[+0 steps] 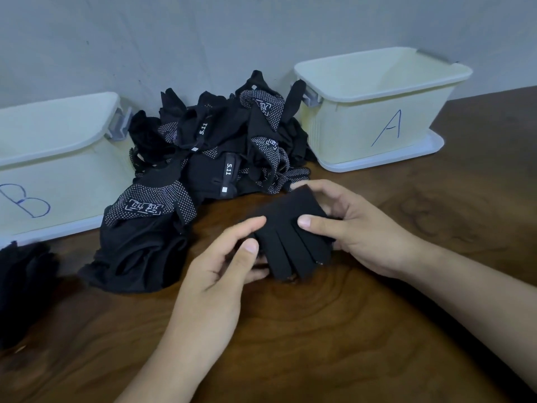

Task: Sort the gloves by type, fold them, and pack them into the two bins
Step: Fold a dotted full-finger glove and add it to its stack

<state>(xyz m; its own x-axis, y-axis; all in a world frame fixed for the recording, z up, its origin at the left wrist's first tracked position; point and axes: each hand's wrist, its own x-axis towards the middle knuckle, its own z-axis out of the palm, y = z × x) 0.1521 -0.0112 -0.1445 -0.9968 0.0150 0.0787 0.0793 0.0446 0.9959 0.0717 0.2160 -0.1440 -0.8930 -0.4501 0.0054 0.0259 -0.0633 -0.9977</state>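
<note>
Held just above the brown wood-grain table, near centre: one plain black fabric glove, finger ends pointing to the near edge, cuff end to the far side. Clamped from the right by the right hand, thumb flat on top, fingers curled round the far edge. Pinched on its left side by the left hand, thumb and forefinger above, other fingers beneath. Probably mid-fold or mid-smoothing.

Could slump open on any slackening of either grip, being soft cloth with loose finger ends. Could be mis-sorted, being as black as the heap of black gloves just beyond, some white-dotted, some tabbed 5.11. Could snag the dotted glove at the heap's near right corner, just beside the right fingertips, on the way to a bin.

Open tabletop on the near and right sides. At far right, well apart, the pale cream plastic bin marked A, reachable round the heap's right flank. At far left, the matching cream bin marked B, with the heap between. At the left edge, near bin B, a dark bundle of cloth. Close behind both bins, the grey wall.
</note>
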